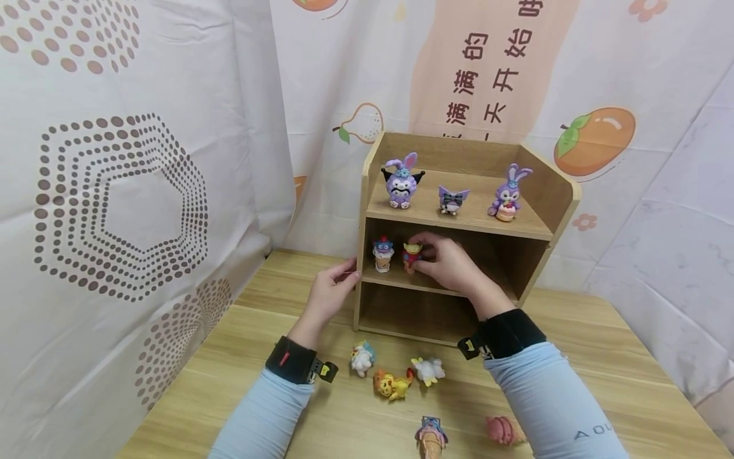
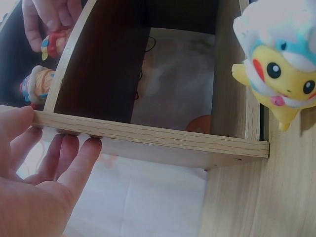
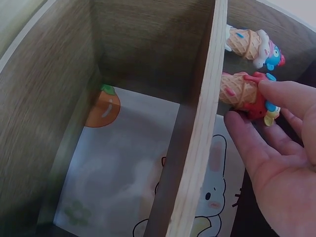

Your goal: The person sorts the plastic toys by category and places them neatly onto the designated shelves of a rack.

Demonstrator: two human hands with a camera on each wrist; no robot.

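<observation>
Head view: a person in pale blue sleeves is working at a wooden shelf unit (image 1: 459,159) that is standing on a wood-grain counter (image 1: 579,331). The right hand (image 1: 450,258) is reaching into the middle level, its grip narrow and holding a red cone figurine (image 1: 411,255) with a yellow head. Just beside that, to its left, a blue-headed cone figurine (image 1: 383,255) is standing upright. The left hand (image 1: 332,290) is resting at the unit's left side. On the top level, 3 purple figurines (image 1: 401,186) are sitting in a row. In front of the unit, 5 more figurines (image 1: 392,385) are lying about the counter.

Left wrist view: the left hand's grip is loosely spread, holding no figurine, its fingertips touching the wooden side panel (image 2: 163,134). A yellow-faced figurine (image 2: 279,64) in a white-and-blue hood is showing large at the right edge.

Right wrist view: the thumb and fingers are pinching the red cone figurine around its upper part, while its waffle cone is pointing at the shelf board (image 3: 202,118). Whether the cone is touching the board, I cannot tell. The blue-headed cone figurine is standing just beyond.
</observation>
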